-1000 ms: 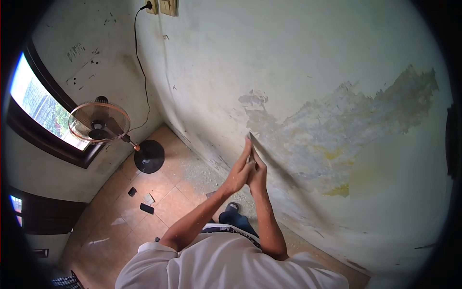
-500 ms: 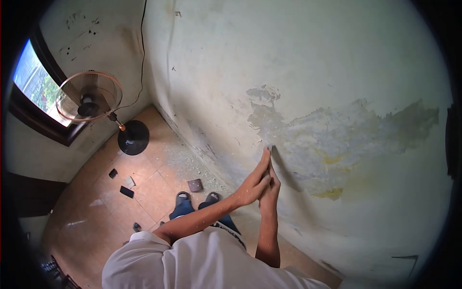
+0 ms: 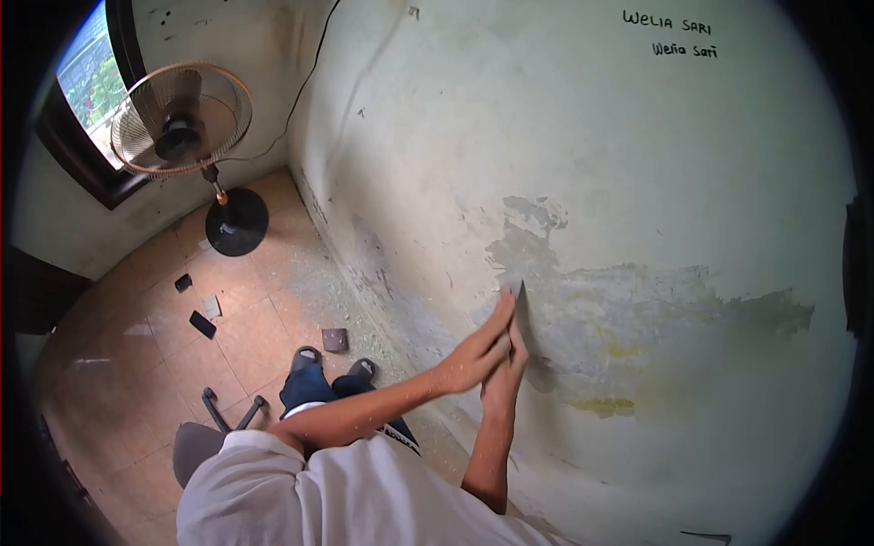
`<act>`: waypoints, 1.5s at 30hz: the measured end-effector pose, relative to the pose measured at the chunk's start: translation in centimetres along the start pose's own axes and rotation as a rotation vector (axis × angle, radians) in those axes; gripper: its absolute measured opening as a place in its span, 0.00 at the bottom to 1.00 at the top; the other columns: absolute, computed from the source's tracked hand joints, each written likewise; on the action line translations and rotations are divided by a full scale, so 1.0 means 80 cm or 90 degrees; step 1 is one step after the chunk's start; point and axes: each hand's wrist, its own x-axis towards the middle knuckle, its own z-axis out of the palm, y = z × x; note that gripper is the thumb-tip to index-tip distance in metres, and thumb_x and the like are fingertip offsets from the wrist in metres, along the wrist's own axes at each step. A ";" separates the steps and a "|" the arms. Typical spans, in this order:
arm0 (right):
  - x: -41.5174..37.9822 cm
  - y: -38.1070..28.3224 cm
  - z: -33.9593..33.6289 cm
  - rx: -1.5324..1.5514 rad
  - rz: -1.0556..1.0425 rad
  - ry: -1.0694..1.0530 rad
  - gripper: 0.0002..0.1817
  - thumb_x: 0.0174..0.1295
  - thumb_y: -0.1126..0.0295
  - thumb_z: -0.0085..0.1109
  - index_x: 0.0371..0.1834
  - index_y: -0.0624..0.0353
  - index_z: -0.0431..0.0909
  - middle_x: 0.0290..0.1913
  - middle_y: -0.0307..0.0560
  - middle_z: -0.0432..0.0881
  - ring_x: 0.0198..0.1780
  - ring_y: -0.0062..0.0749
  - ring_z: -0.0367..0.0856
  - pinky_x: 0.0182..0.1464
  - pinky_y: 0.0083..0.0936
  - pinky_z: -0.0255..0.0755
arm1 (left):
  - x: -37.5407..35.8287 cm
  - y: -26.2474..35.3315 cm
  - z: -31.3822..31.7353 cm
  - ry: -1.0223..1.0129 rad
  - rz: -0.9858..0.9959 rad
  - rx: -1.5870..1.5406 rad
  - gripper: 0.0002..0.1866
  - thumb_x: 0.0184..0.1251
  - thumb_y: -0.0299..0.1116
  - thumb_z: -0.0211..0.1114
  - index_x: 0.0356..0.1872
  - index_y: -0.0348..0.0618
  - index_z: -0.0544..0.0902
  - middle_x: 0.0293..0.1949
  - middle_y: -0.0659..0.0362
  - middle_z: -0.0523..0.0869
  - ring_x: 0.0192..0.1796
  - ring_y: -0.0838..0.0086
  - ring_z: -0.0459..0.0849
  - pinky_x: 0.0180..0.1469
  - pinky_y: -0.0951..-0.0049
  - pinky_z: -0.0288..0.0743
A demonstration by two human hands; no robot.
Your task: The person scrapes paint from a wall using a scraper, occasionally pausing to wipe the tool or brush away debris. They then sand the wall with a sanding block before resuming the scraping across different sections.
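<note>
A thin metal scraper blade (image 3: 520,289) touches the wall at the left end of a bare grey patch (image 3: 628,305) with peeled paint. My left hand (image 3: 475,362) lies over the tool, its long fingers stretched up towards the blade and pressed together. Beneath and beside it, my right hand (image 3: 506,371) is closed round the same scraper. Both hands hide the handle. White flecks dot both forearms. Yellow stains (image 3: 601,407) mark the lower part of the patch.
A standing fan (image 3: 238,221) is at the left near a window. On the tiled floor lie a phone (image 3: 202,325), other small items, a brown block-like object (image 3: 335,339) and paint flakes along the wall base. Chair legs (image 3: 238,414) stand behind me. Black handwriting (image 3: 669,23) marks the wall.
The camera view has shifted, bringing the handwriting and chair into sight. Against the patch, the blade has moved slightly up and left, with both hands still on the scraper.
</note>
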 end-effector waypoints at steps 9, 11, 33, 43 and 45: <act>-0.013 -0.006 0.011 0.011 0.001 0.059 0.29 0.84 0.71 0.46 0.84 0.67 0.59 0.84 0.52 0.65 0.82 0.38 0.66 0.81 0.31 0.61 | 0.007 -0.003 -0.023 -0.018 0.006 -0.010 0.39 0.80 0.29 0.49 0.87 0.35 0.46 0.89 0.44 0.40 0.90 0.55 0.38 0.88 0.62 0.36; -0.016 0.002 0.011 0.013 0.014 0.079 0.29 0.84 0.72 0.45 0.85 0.67 0.58 0.85 0.51 0.63 0.83 0.38 0.64 0.83 0.32 0.59 | 0.012 -0.009 -0.029 -0.013 -0.007 -0.052 0.41 0.77 0.27 0.49 0.88 0.38 0.44 0.89 0.47 0.38 0.90 0.58 0.37 0.88 0.61 0.33; -0.001 0.001 0.036 0.058 -0.040 0.099 0.28 0.83 0.72 0.46 0.84 0.64 0.62 0.83 0.48 0.67 0.81 0.36 0.66 0.81 0.29 0.58 | 0.021 -0.008 -0.042 -0.085 0.001 0.020 0.39 0.77 0.26 0.47 0.87 0.37 0.46 0.89 0.48 0.42 0.90 0.60 0.40 0.87 0.65 0.37; -0.031 0.045 0.037 0.105 -0.097 0.208 0.29 0.83 0.71 0.49 0.85 0.58 0.63 0.82 0.48 0.71 0.80 0.27 0.68 0.76 0.25 0.63 | 0.009 -0.029 -0.041 -0.168 -0.013 0.044 0.41 0.77 0.26 0.50 0.88 0.38 0.43 0.89 0.48 0.37 0.90 0.62 0.35 0.87 0.65 0.33; -0.041 0.056 0.023 0.149 0.012 0.196 0.27 0.85 0.67 0.47 0.85 0.52 0.64 0.61 0.39 0.85 0.50 0.20 0.82 0.51 0.18 0.78 | 0.000 -0.027 -0.036 -0.205 -0.019 0.037 0.40 0.80 0.28 0.51 0.88 0.37 0.44 0.89 0.47 0.36 0.90 0.63 0.33 0.87 0.65 0.34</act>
